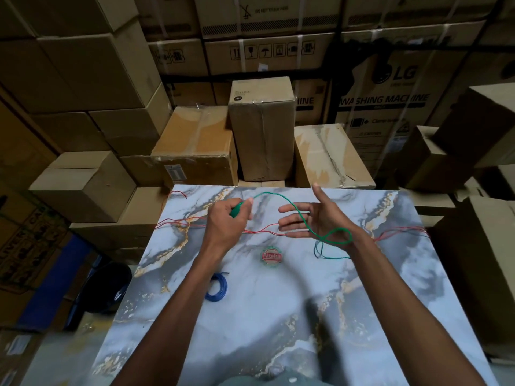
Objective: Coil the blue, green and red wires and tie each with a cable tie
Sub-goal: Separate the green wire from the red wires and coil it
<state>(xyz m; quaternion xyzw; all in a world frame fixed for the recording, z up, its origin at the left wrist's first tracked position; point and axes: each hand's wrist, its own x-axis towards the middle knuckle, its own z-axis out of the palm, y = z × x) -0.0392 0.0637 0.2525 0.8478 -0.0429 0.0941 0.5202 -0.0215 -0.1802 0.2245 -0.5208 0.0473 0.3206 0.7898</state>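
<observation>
Forearms reach in from the near edge over the marble-patterned bench [250,316], and the work sits at their far ends. Left hand [227,218] has its grip curled round a small bundle of green wire [295,211], already several turns thick, while the right hand [312,221] is spread wide, fingers straight, with the loose strand draped across the palm and looping near the wrist before trailing down onto the bench. Thin insulated wire like this looks light and springy (it will likely try to uncoil the moment the pinch slackens), so the sensible hold is on the stacked turns themselves, feeding the free tail through the other hand. The blue wire [217,286] lies coiled near the left forearm, whether tied I cannot tell. The red wire [259,232] runs uncoiled across the bench from edge to edge, passing under both hands, and the green tail could snag on it. A round labelled disc [271,256] sits between the arms. Cardboard boxes [262,129] crowd the far side but stand clear of the work.
</observation>
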